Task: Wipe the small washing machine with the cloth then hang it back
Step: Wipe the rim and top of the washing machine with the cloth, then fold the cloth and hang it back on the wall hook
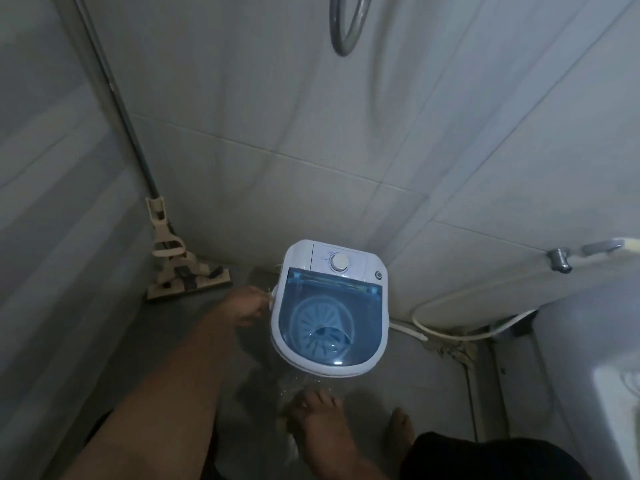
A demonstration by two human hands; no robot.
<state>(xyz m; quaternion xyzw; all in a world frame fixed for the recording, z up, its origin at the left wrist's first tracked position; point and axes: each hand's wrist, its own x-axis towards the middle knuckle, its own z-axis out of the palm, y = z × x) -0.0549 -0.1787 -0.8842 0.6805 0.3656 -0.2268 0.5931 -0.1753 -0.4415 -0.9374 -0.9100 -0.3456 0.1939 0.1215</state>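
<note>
small washing machine (329, 306) on grey floor (180, 327) against tiled wall (277, 133); white rounded body, translucent blue lid (332, 317) closed, ribbed round pulsator visible in tub beneath; white dial (339, 262) on top panel. left hand (246, 305) reaches from lower left, fingers curled at machine's left edge, gripping side; something pale at fingertips, cannot tell if cloth. right hand out of view. bare feet (318, 420) on wet floor just below machine. beige flat mop (180, 271) leans in corner. white hose (467, 327) loops along wall base.
</note>
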